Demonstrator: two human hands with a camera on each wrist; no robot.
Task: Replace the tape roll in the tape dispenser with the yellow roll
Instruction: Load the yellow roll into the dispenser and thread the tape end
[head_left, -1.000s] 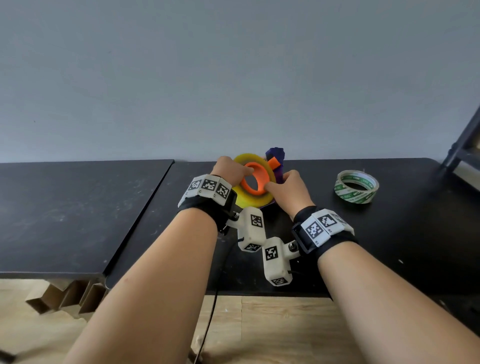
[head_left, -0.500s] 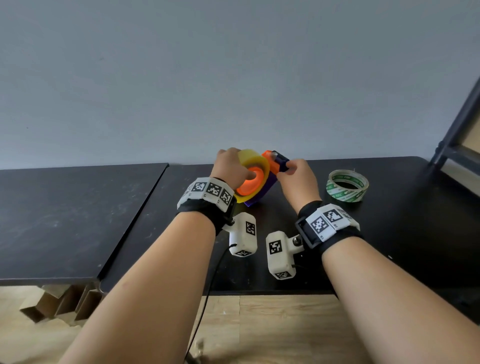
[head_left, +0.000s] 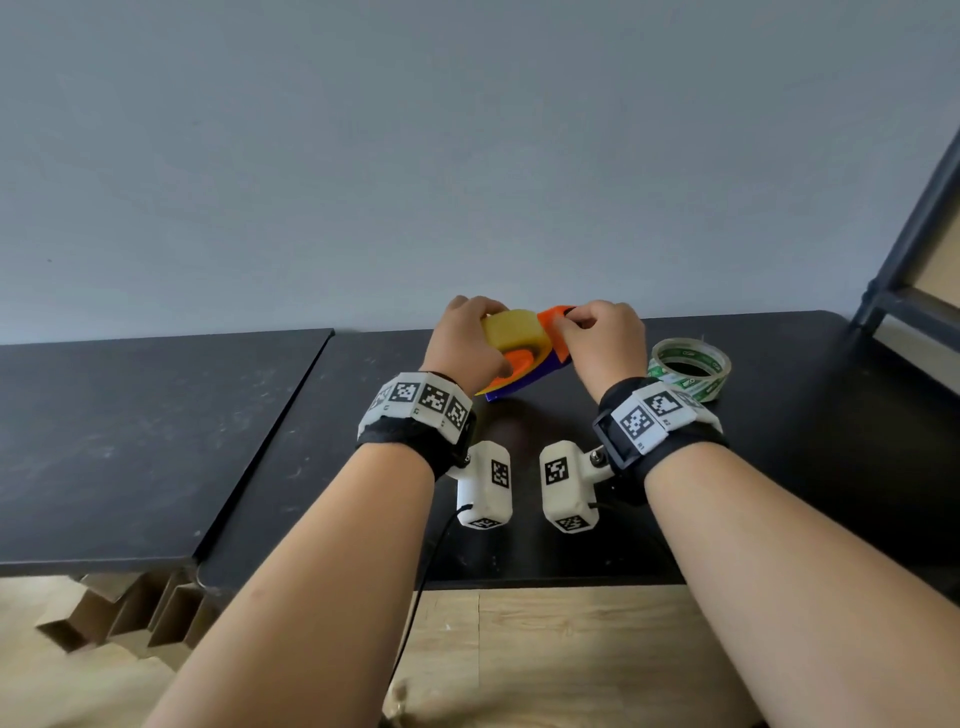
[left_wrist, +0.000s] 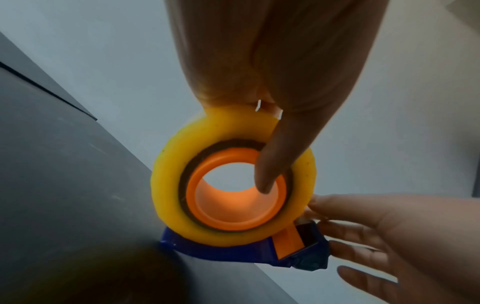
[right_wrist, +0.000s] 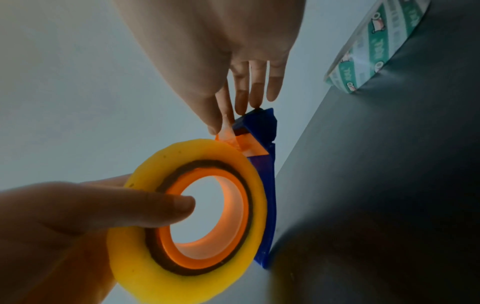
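The yellow roll (head_left: 514, 331) sits on the orange hub (left_wrist: 235, 190) of the blue tape dispenser (left_wrist: 233, 252), and both are held up just above the black worktop (head_left: 779, 467), near the grey wall (head_left: 467, 156). The left hand (head_left: 465, 345) grips the yellow roll: its fingers curl over the top of the roll and the thumb (right_wrist: 145, 205) reaches into the hole of the orange hub. The right hand (head_left: 602, 338) is at the front end of the tape dispenser. Its thumb and first finger pinch a thin, see-through bit of tape (right_wrist: 228, 133) that comes off the yellow roll by the orange plate (right_wrist: 250, 147). The other fingers (right_wrist: 257, 86) of the right hand are straight and reach down to the blue tip of the dispenser. A green and white tape roll (head_left: 688, 369) lies flat on the worktop, just to the right of the right hand and not touching it. Both wrists wear black bands with white marker blocks (head_left: 421, 400). Under the worktop there is a wooden floor (head_left: 545, 665).
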